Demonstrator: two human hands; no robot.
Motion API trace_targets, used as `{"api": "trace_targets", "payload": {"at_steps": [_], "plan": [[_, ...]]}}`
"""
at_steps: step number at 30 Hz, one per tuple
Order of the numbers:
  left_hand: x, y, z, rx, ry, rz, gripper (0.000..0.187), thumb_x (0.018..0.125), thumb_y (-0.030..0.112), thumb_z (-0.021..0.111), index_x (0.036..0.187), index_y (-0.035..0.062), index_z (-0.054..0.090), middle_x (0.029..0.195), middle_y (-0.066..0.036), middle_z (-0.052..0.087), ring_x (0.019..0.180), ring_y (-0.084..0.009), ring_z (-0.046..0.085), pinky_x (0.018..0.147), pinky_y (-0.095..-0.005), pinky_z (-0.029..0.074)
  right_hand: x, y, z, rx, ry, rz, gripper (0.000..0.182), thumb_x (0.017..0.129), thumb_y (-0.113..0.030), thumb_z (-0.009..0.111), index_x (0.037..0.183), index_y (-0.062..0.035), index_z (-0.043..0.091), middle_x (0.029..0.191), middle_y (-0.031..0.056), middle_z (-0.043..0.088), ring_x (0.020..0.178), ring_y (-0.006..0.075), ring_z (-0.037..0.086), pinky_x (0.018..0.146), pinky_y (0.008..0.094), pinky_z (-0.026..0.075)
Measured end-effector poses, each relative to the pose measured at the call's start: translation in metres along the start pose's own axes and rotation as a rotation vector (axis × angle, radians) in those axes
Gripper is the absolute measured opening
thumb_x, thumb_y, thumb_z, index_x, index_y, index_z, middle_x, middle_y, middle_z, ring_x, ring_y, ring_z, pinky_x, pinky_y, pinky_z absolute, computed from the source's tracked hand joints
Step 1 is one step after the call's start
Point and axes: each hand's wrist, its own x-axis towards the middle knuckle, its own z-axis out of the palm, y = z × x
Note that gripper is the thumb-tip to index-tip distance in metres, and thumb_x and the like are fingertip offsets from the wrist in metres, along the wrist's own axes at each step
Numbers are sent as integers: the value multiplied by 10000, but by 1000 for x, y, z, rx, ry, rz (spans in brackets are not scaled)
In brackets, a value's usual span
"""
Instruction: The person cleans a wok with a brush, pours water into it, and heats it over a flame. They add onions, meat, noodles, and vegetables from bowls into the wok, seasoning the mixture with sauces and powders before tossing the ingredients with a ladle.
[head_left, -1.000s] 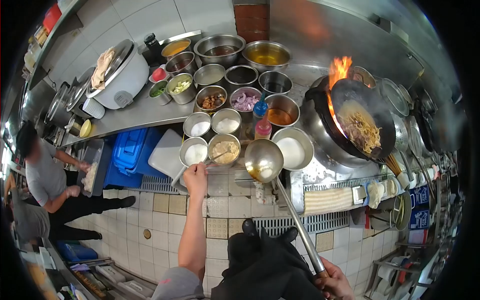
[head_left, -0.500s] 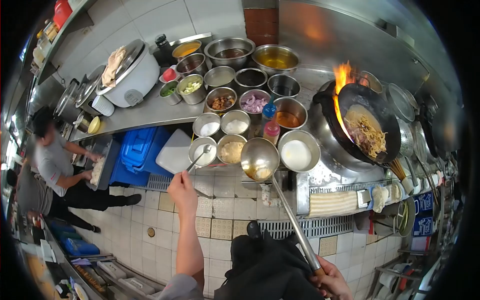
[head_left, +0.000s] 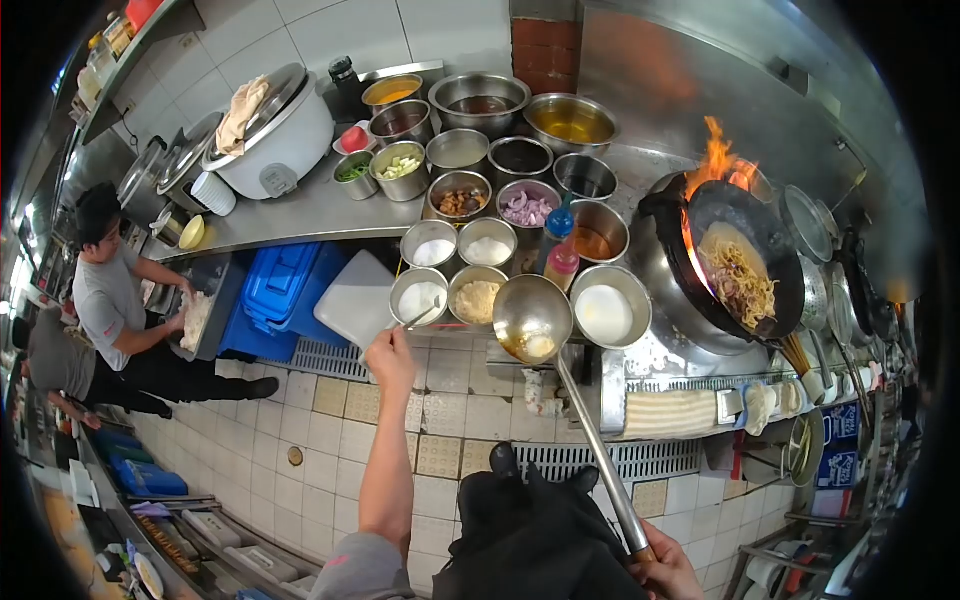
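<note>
A spoon (head_left: 422, 315) pinched by the left hand (head_left: 388, 360) is switched from tan powder (head_left: 478, 300) to white powder (head_left: 412, 298), seemingly another addition, a ladle (head_left: 526, 318) gripped by the right hand (head_left: 668, 570).

Ladle (head_left: 533, 312) left of wok (head_left: 772, 232)

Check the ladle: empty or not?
Not empty: the ladle in the right hand holds a small pale heap, with metal showing beyond it. Can't tell what the heap is.
</note>
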Motion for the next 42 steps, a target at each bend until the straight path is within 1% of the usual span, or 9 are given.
{"api": "trace_targets", "payload": {"at_steps": [9,12,15,20,24,25,29,36,42], "plan": [[8,-22,-40,-376,39,-254,267,944,163,620,795,-47,691,627,-11,581,515,-64,459,474,-236,335,6,-21,20,-55,21,35,722,863,-66,591,1531,-120,321,623,-80,373,383,21,340,293,185,242],[1,20,-71,-439,-76,-287,281,938,168,600,790,-54,688,627,-23,594,536,-78,475,500,-262,360,22,-14,2,-53,-139,27,678,907,-165,609,1522,-101,332,721,2,570,509,116,557,388,246,429],[-2,44,-79,-449,-44,-247,277,951,176,600,816,-52,678,628,-3,566,559,-63,465,505,-249,343,41,-18,22,162,-55,86,779,771,65,605,1494,-57,340,668,51,465,455,65,390,360,168,312],[10,49,-67,-235,-7,-147,281,954,171,597,818,-57,691,612,-12,578,560,-65,473,508,-259,358,40,-22,13,377,-162,42,795,770,76,593,1504,-53,318,625,59,414,405,70,349,337,188,274],[11,59,-13,-123,-179,-28,339,934,208,614,768,-80,680,553,-75,586,516,-148,514,527,-327,413,22,-13,-15,565,-228,-108,794,771,86,564,1509,-49,305,596,51,387,351,83,317,316,242,263],[17,53,-2,-69,-307,-89,351,924,264,640,926,-86,679,693,-165,642,632,-252,601,624,-384,468,19,-11,-21,649,-278,-180,782,787,67,547,1515,-43,284,576,55,382,336,100,341,311,280,283],[11,81,31,394,-16,298,537,915,316,672,1294,-39,538,1035,-246,623,976,-380,597,859,-457,465,10,-27,-36,703,-231,-463,747,830,30,562,1514,-56,274,584,52,410,324,95,339,302,254,254],[59,129,174,-315,-473,423,414,871,123,710,1230,-45,593,1015,-140,687,862,-206,657,732,-329,515,46,-91,-105,554,367,-638,415,878,-22,548,1281,-95,478,603,28,431,352,96,352,315,250,290],[65,164,202,-120,-603,518,573,741,251,839,1185,-19,598,936,-221,710,898,-371,695,751,-394,522,96,-166,-200,51,742,-569,205,854,1,535,1043,-80,525,631,31,494,406,120,450,339,276,324]]}}
